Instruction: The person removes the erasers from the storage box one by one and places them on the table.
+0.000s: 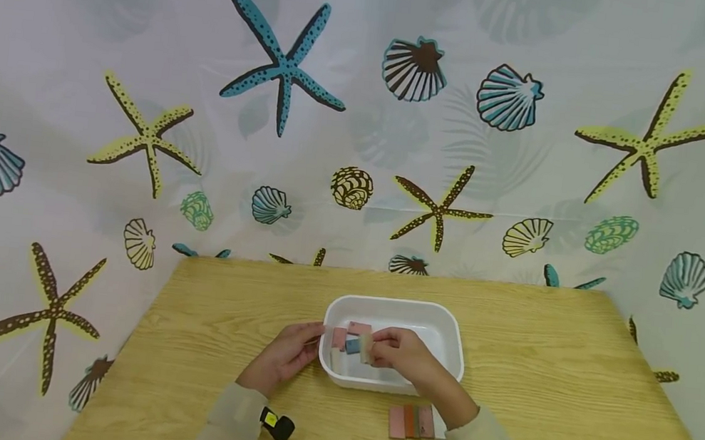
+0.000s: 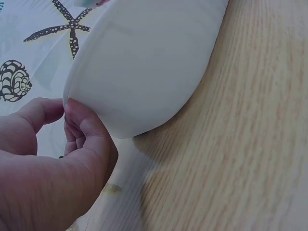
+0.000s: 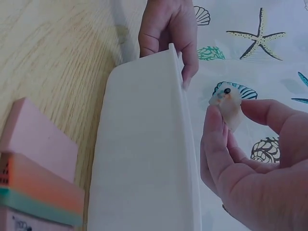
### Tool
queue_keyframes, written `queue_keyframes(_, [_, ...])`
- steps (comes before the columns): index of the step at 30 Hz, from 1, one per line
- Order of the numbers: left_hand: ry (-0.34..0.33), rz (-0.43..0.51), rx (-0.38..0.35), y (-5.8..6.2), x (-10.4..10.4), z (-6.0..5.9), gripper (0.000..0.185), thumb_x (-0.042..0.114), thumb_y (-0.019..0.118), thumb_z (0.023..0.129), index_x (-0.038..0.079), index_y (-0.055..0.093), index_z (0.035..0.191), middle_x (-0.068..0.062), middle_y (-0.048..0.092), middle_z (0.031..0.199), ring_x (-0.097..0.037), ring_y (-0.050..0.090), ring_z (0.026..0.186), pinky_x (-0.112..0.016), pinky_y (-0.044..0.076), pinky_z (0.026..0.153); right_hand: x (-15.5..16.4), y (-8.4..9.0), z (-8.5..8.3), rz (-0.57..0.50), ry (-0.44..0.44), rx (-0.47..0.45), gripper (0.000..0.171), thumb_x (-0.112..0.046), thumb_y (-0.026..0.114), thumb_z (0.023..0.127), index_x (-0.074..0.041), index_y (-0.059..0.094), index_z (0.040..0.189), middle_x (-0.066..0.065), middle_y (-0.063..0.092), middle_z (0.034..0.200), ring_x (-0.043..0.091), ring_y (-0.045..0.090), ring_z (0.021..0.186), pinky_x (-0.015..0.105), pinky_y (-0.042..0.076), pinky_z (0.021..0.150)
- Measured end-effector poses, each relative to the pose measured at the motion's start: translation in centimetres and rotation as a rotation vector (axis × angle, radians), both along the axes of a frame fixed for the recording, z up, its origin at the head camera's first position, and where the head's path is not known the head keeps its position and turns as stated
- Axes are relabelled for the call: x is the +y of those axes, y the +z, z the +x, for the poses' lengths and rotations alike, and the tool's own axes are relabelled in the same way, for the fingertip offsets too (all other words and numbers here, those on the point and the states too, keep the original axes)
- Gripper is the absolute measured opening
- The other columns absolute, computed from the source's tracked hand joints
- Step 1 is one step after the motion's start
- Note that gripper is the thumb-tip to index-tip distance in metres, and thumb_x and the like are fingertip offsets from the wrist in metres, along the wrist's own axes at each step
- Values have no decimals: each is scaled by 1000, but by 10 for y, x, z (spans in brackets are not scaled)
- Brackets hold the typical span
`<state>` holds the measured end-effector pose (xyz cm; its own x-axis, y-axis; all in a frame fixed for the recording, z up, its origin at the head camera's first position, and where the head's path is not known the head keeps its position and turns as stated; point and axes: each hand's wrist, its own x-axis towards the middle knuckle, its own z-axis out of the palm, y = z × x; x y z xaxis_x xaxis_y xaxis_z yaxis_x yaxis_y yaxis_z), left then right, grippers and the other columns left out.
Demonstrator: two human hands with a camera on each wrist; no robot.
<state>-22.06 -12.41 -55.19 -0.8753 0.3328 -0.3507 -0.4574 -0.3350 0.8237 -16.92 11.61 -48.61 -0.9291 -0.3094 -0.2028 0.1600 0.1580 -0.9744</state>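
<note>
A white tub [image 1: 386, 381] stands on the table. My left hand [image 1: 283, 356] pinches its left rim between thumb and fingers, clearly seen in the left wrist view. Over the tub, my right hand [image 1: 405, 358] holds a small cream eraser-like block [image 3: 228, 105] between thumb and fingertips; a dark round spot shows on it. Inside the tub, at the left end, lie a blue block [image 1: 353, 345], a pink block [image 1: 339, 336], another pink block [image 1: 359, 328] and a pale block [image 1: 336, 362]. The held block partly hides the blue one.
In front of the tub, below my right forearm, a row of eraser-like blocks lies on the wooden table [image 1: 535, 383]: a pink one [image 1: 397, 422], an orange and green striped one [image 3: 43, 187], another pink one [image 1: 426, 423] and a white one [image 1: 438, 422]. A patterned curtain [image 1: 362, 128] hangs behind.
</note>
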Motion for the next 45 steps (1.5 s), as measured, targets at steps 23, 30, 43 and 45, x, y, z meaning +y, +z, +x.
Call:
queue_keyframes(23, [-18, -22, -4, 0, 0, 0, 42, 13, 53, 95, -9, 44, 129, -12, 57, 108, -10, 55, 85, -20, 49, 74, 75, -2, 44, -108, -117, -116, 48, -19, 57, 93, 15, 43, 124, 15, 55, 110, 19, 59, 95, 32, 50, 85])
queue_keyframes(30, [4, -22, -15, -1, -1, -1, 40, 13, 54, 95, -9, 46, 128, -10, 57, 104, -10, 55, 82, -20, 49, 71, 93, 1, 57, -117, -118, -137, 50, -22, 57, 93, 14, 41, 125, 12, 57, 110, 20, 60, 95, 38, 47, 89])
queue_keyframes(43, [4, -43, -18, 1, -1, -1, 40, 14, 56, 94, -8, 48, 126, -9, 57, 103, -10, 55, 81, -20, 49, 72, 117, 1, 91, 89, -165, -163, 56, -29, 56, 93, 9, 40, 130, 11, 59, 109, 25, 61, 96, 41, 49, 83])
queue_keyframes(45, [0, -41, -17, 0, -1, 0, 40, 14, 55, 94, -8, 47, 127, -10, 58, 103, -10, 55, 81, -20, 49, 72, 119, -2, 95, 96, -175, -163, 55, -28, 56, 93, 10, 40, 130, 11, 59, 107, 23, 60, 95, 40, 50, 83])
